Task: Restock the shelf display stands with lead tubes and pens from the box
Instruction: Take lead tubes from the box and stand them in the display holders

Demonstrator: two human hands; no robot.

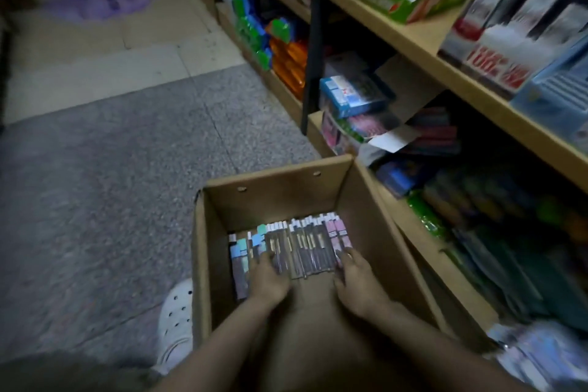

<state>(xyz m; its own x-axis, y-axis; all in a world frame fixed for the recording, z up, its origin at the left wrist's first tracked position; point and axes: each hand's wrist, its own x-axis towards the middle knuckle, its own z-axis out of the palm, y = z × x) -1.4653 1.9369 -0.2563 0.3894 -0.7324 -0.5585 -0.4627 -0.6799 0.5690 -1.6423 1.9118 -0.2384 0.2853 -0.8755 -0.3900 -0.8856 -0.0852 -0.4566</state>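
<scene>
Down in the open brown cardboard box (280, 197), both hands bracket the row of slim packaged pens (305, 247) lying lengthwise away from the person, left hand (269, 280) and right hand (356, 283) resting with fingers loosely bent on its near ends, nothing lifted yet.

Floor (105, 175) was grey speckled stone tile nearest the camera, changing to paler beige tile further off, where a purple patch (98, 0) lay, blurred. Wooden shelving (423, 51) ran along the right side in several tiers, stocked with packaged goods, with a black upright post (313, 51) at a shelf junction. Light was dim, lower shelves in shadow.
</scene>
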